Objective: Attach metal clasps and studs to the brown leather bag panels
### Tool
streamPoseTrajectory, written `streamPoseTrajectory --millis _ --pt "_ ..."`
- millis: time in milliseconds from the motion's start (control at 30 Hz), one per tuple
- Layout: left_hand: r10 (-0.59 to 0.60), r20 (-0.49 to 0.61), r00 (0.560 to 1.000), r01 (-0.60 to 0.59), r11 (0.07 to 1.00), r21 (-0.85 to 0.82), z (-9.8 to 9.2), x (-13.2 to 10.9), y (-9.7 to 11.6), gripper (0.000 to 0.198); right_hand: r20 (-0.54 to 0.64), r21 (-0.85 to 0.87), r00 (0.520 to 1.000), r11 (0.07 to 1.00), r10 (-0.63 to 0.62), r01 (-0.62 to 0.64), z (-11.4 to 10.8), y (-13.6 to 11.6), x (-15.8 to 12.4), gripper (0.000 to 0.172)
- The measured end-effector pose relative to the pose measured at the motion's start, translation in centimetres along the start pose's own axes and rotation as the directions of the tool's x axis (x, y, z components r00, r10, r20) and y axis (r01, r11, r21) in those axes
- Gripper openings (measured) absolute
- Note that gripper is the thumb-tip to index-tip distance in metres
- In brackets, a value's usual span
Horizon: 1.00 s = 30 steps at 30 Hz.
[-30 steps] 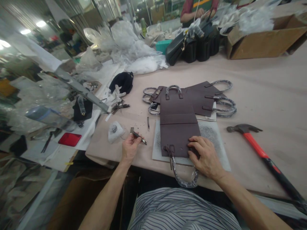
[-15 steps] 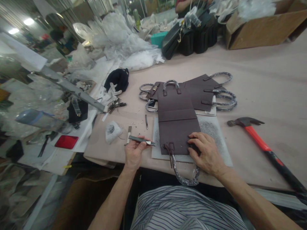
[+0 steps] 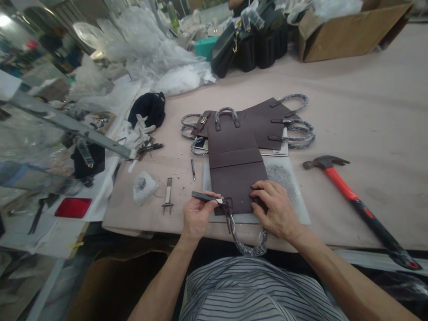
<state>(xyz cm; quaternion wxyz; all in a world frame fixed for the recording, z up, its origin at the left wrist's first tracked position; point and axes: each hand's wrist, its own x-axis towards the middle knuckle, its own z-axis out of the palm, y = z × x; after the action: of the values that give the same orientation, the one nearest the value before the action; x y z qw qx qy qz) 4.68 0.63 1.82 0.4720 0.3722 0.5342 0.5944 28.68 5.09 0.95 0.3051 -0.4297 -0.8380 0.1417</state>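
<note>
Pinched in my left hand [image 3: 197,219] is a slim tool [image 3: 201,195] with a dark grey shaft and a silver end; its exact kind is unclear. The tip meets the handle tab near the lower left corner of a dark brown leather bag panel [image 3: 237,182]. My right hand [image 3: 277,209] grips the panel's lower right edge with curved fingers; the thumb partly hides that corner. A plastic-wrapped bag handle [image 3: 249,250] hangs over the table edge. Beneath the panel lies a pale board [image 3: 290,189]. Left of my left hand lies a pronged metal punch [image 3: 168,196].
A claw hammer [image 3: 351,196] with a red and black handle lies at the right. Further brown bag panels [image 3: 267,125] are stacked behind. A thin metal rod [image 3: 193,169], small scattered bits and a plastic bag [image 3: 143,187] lie left. A cardboard box [image 3: 351,38] stands at the back.
My left hand has moved right, bringing the slim tool onto the handle tab. It has let go of the pronged punch, now lying on the table. My right hand stays on the panel.
</note>
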Motion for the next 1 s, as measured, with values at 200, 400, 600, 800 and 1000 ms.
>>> streamPoseTrajectory --millis 200,400,600,800,1000 --pt "0.118 0.077 0.99 -0.131 0.969 0.21 1.4 0.2 0.0 0.016 -0.001 0.013 1.0 1.0 0.024 -0.024 -0.1 -0.2 0.0 0.014" --pt "0.222 0.147 0.964 -0.259 0.911 0.321 1.4 -0.1 -1.1 0.013 0.026 0.023 0.999 0.999 0.039 -0.04 -0.3 -0.2 0.0 0.016" --pt "0.28 0.22 0.934 -0.343 0.874 0.344 1.7 0.0 -1.3 0.012 0.032 0.032 0.998 0.998 0.057 -0.058 -0.3 -0.3 0.3 0.015" --pt "0.303 0.257 0.918 -0.382 0.851 0.36 1.7 -0.2 -1.5 0.013 0.044 0.028 0.997 0.997 0.07 -0.071 -0.3 -0.3 0.2 0.016" --pt "0.321 0.261 0.911 -0.4 0.841 0.363 2.0 -0.4 -1.3 0.012 0.037 0.029 0.997 0.997 0.064 -0.065 -0.2 -0.2 0.2 0.016"
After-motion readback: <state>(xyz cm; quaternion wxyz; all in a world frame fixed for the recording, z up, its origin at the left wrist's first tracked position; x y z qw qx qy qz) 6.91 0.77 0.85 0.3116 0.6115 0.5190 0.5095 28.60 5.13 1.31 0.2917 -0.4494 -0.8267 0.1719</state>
